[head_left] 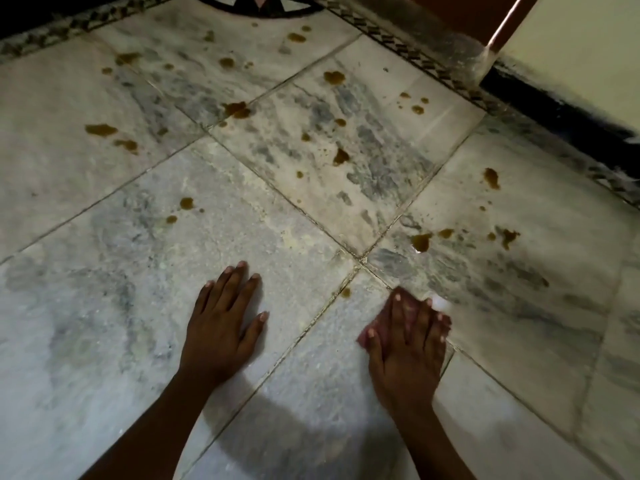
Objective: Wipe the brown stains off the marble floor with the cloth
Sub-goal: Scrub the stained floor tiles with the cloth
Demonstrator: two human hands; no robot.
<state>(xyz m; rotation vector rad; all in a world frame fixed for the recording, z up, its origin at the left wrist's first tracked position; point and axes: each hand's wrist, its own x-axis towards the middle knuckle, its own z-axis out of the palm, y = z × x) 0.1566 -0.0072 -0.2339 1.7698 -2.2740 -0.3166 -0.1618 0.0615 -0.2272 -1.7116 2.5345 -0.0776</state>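
Grey-white marble floor tiles (145, 271) fill the view, dotted with several brown stains, such as a wet blot (421, 241) on the right tile, a small spot (346, 292) on the grout line and a drop (187, 202) further left. My right hand (408, 344) presses flat on a small pinkish cloth (375, 327), which peeks out under the fingers and is mostly hidden. The small spot lies just ahead-left of it. My left hand (221, 327) rests flat on the floor with fingers spread, holding nothing.
A dark patterned border strip (388, 32) runs along the far edge of the tiles. A pale wall with a black skirting (561, 112) stands at the upper right, beside a reddish-brown door or frame (460, 15). More stains scatter across the far tiles.
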